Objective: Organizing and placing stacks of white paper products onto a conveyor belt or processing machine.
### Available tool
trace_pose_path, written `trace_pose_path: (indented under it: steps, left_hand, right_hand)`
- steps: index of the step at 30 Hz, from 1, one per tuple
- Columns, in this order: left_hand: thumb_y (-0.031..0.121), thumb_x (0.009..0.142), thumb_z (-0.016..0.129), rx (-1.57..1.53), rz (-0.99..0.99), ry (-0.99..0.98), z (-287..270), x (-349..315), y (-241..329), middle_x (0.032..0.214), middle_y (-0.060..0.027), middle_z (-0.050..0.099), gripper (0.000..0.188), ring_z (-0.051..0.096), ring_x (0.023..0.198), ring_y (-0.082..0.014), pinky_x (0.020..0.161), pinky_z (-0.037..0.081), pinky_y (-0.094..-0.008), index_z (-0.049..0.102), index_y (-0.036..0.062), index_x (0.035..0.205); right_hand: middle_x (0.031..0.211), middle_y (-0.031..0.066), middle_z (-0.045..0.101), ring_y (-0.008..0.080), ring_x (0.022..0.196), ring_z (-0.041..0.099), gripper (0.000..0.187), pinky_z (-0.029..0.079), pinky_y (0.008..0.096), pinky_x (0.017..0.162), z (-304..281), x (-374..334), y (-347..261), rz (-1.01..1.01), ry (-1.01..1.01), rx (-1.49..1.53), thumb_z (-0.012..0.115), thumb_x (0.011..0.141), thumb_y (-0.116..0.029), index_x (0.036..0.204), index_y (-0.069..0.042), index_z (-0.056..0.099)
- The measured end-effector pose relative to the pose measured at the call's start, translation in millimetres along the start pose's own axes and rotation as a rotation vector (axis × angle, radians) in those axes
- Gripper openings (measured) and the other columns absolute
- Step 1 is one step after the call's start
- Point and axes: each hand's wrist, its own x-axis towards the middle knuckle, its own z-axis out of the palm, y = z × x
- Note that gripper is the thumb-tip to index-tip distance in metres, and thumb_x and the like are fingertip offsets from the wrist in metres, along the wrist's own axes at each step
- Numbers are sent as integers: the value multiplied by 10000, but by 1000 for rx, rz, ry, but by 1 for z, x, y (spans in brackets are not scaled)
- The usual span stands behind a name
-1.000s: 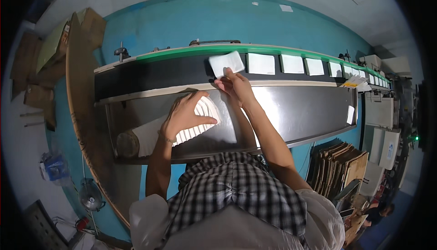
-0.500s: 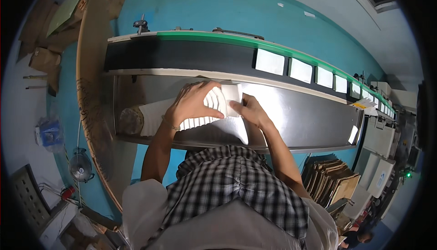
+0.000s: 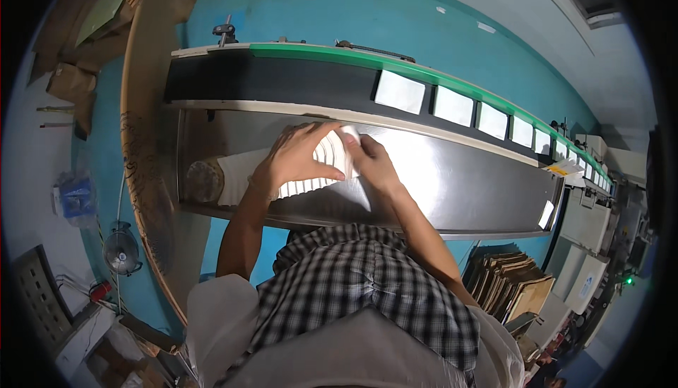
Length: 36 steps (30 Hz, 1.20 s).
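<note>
A long row of thin white packets (image 3: pixel 300 187), set face to face, lies in the steel trough (image 3: pixel 466 176) in front of me. My left hand (image 3: pixel 300 155) spans the right end of this row, fingers over its far side and thumb on the near side. My right hand (image 3: pixel 372 165) pinches one white packet (image 3: pixel 351 132) at that same end. This packet shows nearly edge-on, close against the row. Fingers partly hide where the packet meets the others.
Beyond the trough runs a dark conveyor belt (image 3: pixel 282 90) carrying several white packets (image 3: pixel 400 91) under a green rail (image 3: pixel 318 53). A brown board (image 3: pixel 141 141) stands at the left end. Flattened cardboard (image 3: pixel 508 282) is stacked below right, and a fan (image 3: pixel 121 250) is at lower left.
My right hand has moved left, bringing the packet from a broad face view to nearly edge-on against the row. Packets on the belt have shifted left.
</note>
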Motion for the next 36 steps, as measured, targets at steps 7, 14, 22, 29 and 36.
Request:
trace_pose_path:
  steps: [7, 14, 22, 29, 36]
  left_hand:
    - [410, 627, 899, -70, -145, -98, -12, 2, 1, 1192, -190, 661, 792, 636, 1103, -398, 932, 510, -435, 574, 85, 1271]
    - [410, 621, 904, -10, -172, -117, -13, 4, -16, 1207, -194, 655, 838, 632, 1110, -405, 939, 506, -443, 549, 86, 1307]
    - [406, 595, 923, 8, -112, -83, -17, -12, -36, 1280, -195, 633, 924, 614, 1177, -390, 978, 502, -445, 525, 95, 1369]
    - [405, 616, 908, -2, -84, -16, -21, -15, -47, 1276, -205, 633, 894, 612, 1176, -400, 981, 498, -443, 531, 117, 1374]
    - [434, 628, 894, -30, -164, -103, -26, -17, -60, 1201, -182, 664, 796, 630, 1123, -401, 934, 504, -441, 568, 97, 1272]
  right_hand:
    - [907, 121, 712, 140, 787, 655, 308, 521, 286, 674, -25, 41, 4, 30, 99, 139, 677, 946, -209, 1130, 38, 656]
    - [911, 155, 687, 187, 810, 665, 569, 525, 332, 755, 14, 41, 18, -206, 73, 50, 652, 942, -508, 1092, 40, 611]
    - [929, 141, 684, 197, 823, 624, 634, 505, 344, 749, 17, 16, 9, 47, -40, 181, 582, 981, -524, 1264, 43, 597]
    - [923, 156, 704, 207, 841, 636, 676, 507, 344, 788, 20, 33, -18, 54, -288, -289, 558, 964, -605, 1125, 38, 692]
    - [790, 52, 651, 90, 663, 545, 518, 435, 254, 590, 21, 38, 19, 196, -180, 66, 649, 951, -484, 1121, 4, 692]
